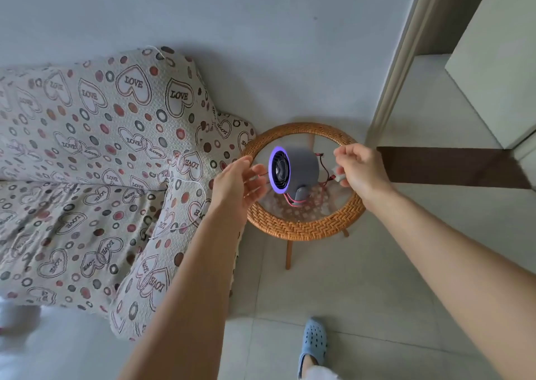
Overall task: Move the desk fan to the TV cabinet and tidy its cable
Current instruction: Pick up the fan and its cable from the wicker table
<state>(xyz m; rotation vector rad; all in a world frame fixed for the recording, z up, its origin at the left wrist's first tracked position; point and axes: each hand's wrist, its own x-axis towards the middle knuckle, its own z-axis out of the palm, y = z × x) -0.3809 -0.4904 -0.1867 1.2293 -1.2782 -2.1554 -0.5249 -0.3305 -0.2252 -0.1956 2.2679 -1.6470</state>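
Your desk fan (293, 172) stands on the round wicker side table (301, 229), near the middle of its glass surface. The fan is grey with a purple ring, and its face looks toward 9 o'clock. A red cable (324, 173) loops around the back and foot of the fan.

Your left hand (236, 184) is at 9 o'clock of the fan, just beside its face. Its grip is spread, with loose fingers holding nothing.

Your right hand (361, 171) is at 3 o'clock of the fan. Its grip is pinching a small white plug (339, 176) on the cable.

A sofa (95, 162) with a heart cover sits at 9 o'clock of the table. Your blue slipper (313, 342) is on the floor at 6 o'clock.
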